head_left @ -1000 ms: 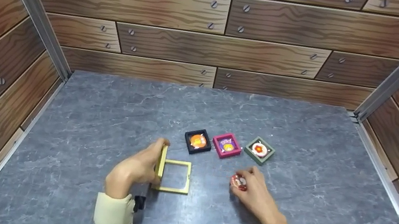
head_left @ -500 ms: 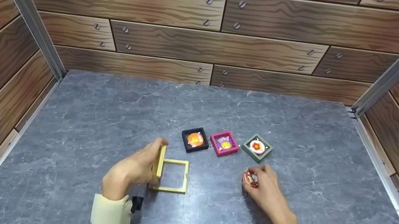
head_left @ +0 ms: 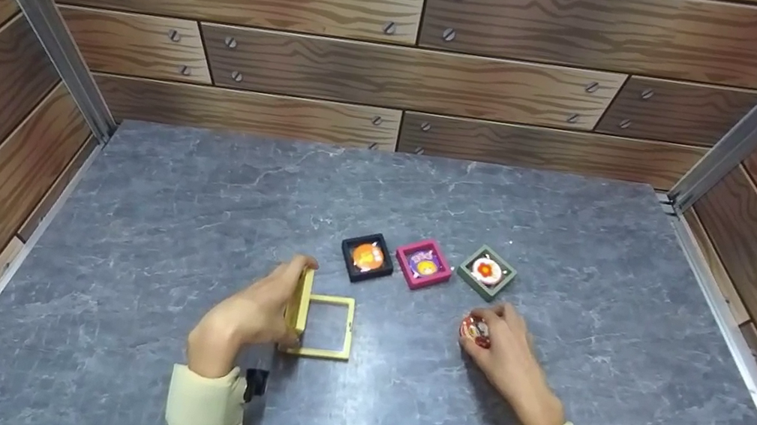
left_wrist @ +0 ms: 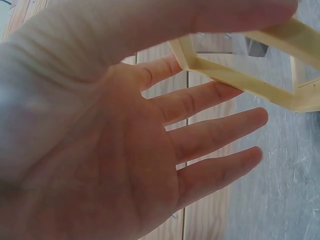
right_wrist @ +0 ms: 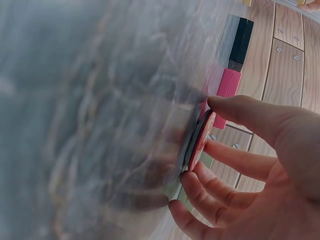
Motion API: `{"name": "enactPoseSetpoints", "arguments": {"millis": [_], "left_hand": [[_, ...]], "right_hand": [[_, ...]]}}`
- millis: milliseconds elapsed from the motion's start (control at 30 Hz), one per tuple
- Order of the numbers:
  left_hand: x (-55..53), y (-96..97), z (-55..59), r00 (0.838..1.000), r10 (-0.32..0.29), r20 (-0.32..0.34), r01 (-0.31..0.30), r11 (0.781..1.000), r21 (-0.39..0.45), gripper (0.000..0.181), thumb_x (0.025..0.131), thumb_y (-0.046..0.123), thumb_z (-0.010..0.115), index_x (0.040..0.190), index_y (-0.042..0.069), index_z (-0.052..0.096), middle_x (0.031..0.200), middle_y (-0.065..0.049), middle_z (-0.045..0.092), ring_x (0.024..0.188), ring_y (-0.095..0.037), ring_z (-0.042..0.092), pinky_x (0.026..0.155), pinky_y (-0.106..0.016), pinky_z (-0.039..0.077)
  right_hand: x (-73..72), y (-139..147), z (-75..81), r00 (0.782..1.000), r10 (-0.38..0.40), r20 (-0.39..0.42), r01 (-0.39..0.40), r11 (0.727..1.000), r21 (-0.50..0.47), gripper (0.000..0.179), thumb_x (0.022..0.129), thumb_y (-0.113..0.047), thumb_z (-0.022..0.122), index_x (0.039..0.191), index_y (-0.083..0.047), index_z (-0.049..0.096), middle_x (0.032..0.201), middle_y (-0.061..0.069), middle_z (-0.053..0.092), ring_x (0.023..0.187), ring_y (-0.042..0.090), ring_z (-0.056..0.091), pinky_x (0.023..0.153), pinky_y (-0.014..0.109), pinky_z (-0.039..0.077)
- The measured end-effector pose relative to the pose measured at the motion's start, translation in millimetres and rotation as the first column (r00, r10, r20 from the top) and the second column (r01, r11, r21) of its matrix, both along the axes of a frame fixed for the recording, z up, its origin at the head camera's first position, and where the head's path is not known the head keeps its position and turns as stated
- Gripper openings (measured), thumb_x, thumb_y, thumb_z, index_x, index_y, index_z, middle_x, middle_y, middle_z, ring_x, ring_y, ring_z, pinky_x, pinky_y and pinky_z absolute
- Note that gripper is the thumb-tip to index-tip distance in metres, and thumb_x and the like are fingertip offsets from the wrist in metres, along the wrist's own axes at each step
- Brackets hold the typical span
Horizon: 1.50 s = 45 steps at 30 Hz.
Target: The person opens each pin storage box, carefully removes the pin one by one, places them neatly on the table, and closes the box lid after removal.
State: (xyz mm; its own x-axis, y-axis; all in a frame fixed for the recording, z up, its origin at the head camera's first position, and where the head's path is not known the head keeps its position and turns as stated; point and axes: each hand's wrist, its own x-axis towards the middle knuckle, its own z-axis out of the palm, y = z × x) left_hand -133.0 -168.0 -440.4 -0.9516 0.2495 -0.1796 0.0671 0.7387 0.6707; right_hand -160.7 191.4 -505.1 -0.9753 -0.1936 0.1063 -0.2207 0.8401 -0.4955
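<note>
My left hand (head_left: 248, 313) pinches a yellow hinged display frame (head_left: 350, 333) between thumb and fingers. One half of the frame stands raised at that hand, while the other lies flat to its right. In the left wrist view the thumb crosses above the yellow frame (left_wrist: 250, 86), and the lower fingers stretch out free of it. With thumb and fingertips, my right hand (head_left: 511, 359) grips the edge of a round red badge (head_left: 474, 330) low over the table. The right wrist view shows the red badge (right_wrist: 202, 137) edge-on, its dark back towards the tabletop.
Behind the hands lie three small square frames, each with a round badge inside: black (head_left: 367, 257), pink (head_left: 423, 264) and green (head_left: 487, 272). The grey marbled table (head_left: 214, 194) is bounded by wood-patterned walls (head_left: 311, 65) at the back and both sides.
The right hand has shifted right with the red badge, mostly in the first half second. The left hand keeps its hold on the raised frame half. The head view has tilted slightly.
</note>
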Motion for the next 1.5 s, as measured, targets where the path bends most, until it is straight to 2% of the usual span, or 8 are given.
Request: {"name": "enactPoseSetpoints", "arguments": {"millis": [200, 400, 500, 667, 800, 1033, 1233, 1500], "left_hand": [[-0.7, 2.1, 2.4, 0.999, -0.011, -0.03, 0.011, 1.0, 0.021, 0.1, 0.062, -0.012, 0.09, 0.146, 0.012, 0.043, 0.134, -0.014, 0.059, 0.116, -0.031, 0.061, 0.11, -0.05, 0.053], [-0.8, 4.3, 1.8, 1.0, -0.002, -0.016, 0.002, 1.0, -0.029, 0.096, 0.069, -0.002, 0.091, 0.15, 0.017, 0.043, 0.154, -0.016, 0.053, 0.142, -0.039, 0.053, 0.123, -0.057, 0.043], [-1.6, 5.6, -0.4, 1.0, 0.006, -0.002, -0.006, 0.999, -0.053, 0.094, 0.071, 0.003, 0.091, 0.151, 0.017, 0.044, 0.158, -0.015, 0.051, 0.147, -0.042, 0.048, 0.124, -0.06, 0.041], [-4.7, 9.9, -5.8, 0.999, -0.02, -0.029, 0.018, 0.998, -0.062, 0.088, 0.072, 0.008, 0.093, 0.147, 0.009, 0.048, 0.149, -0.016, 0.056, 0.138, -0.037, 0.056, 0.119, -0.054, 0.048], [-7.3, 14.7, -9.2, 0.998, -0.04, -0.046, 0.036, 0.996, -0.078, 0.088, 0.071, 0.01, 0.094, 0.147, 0.007, 0.05, 0.147, -0.015, 0.057, 0.136, -0.034, 0.057, 0.118, -0.052, 0.049], [-9.9, 23.2, -14.5, 0.999, -0.032, -0.015, 0.03, 0.991, -0.128, 0.093, 0.069, 0.013, 0.097, 0.15, 0.011, 0.05, 0.145, -0.012, 0.055, 0.132, -0.032, 0.058, 0.114, -0.051, 0.053], [-12.2, 27.5, -19.5, 0.999, -0.051, -0.009, 0.049, 0.99, -0.129, 0.089, 0.07, 0.013, 0.096, 0.147, 0.011, 0.051, 0.137, -0.013, 0.053, 0.117, -0.029, 0.06, 0.104, -0.049, 0.058], [-15.4, 34.0, -22.8, 0.998, -0.066, 0.013, 0.067, 0.99, -0.123, 0.09, 0.071, 0.014, 0.096, 0.148, 0.008, 0.05, 0.138, -0.016, 0.051, 0.126, -0.032, 0.058, 0.108, -0.051, 0.057]], "right_hand": [[1.8, 0, 0.9, 1.0, -0.007, -0.017, 0.008, 1.0, 0.011, 0.04, 0.086, -0.012, 0.083, 0.121, 0.003, 0.073, 0.115, 0.02, 0.062, 0.107, 0.038, 0.058, 0.091, 0.057, 0.049], [1.4, 1, 0.2, 1.0, -0.012, 0.003, 0.012, 1.0, 0.013, 0.041, 0.087, -0.014, 0.082, 0.123, 0.003, 0.072, 0.119, 0.021, 0.062, 0.11, 0.039, 0.057, 0.093, 0.056, 0.048], [1.1, 1, 0.1, 1.0, -0.009, 0.018, 0.008, 1.0, 0.007, 0.042, 0.088, -0.015, 0.082, 0.125, 0.003, 0.071, 0.12, 0.021, 0.061, 0.111, 0.039, 0.057, 0.094, 0.056, 0.048], [2.3, 3, 2.6, 0.999, -0.004, 0.049, 0.005, 1.0, -0.024, 0.048, 0.093, -0.021, 0.079, 0.134, 0.002, 0.067, 0.121, 0.021, 0.061, 0.112, 0.038, 0.055, 0.093, 0.054, 0.047], [4.3, -3, 9.4, 1.0, -0.012, 0.011, 0.013, 0.998, -0.054, 0.049, 0.096, -0.025, 0.077, 0.136, 0.001, 0.065, 0.12, 0.022, 0.063, 0.112, 0.038, 0.054, 0.093, 0.054, 0.048], [3.2, -38, 24.6, 0.996, 0.048, -0.071, -0.057, 0.99, -0.131, 0.031, 0.094, -0.017, 0.077, 0.121, -0.001, 0.074, 0.116, 0.017, 0.069, 0.112, 0.036, 0.059, 0.102, 0.054, 0.05], [0.9, -79, 32.4, 0.991, 0.131, -0.022, -0.133, 0.976, -0.17, 0.03, 0.095, -0.016, 0.075, 0.121, 0.0, 0.073, 0.122, 0.016, 0.072, 0.118, 0.036, 0.064, 0.106, 0.054, 0.054], [-6.9, -126, 31.6, 0.966, 0.254, 0.047, -0.241, 0.951, -0.195, 0.034, 0.097, -0.017, 0.074, 0.123, 0.004, 0.07, 0.124, 0.022, 0.072, 0.113, 0.038, 0.068, 0.101, 0.054, 0.059]]}}
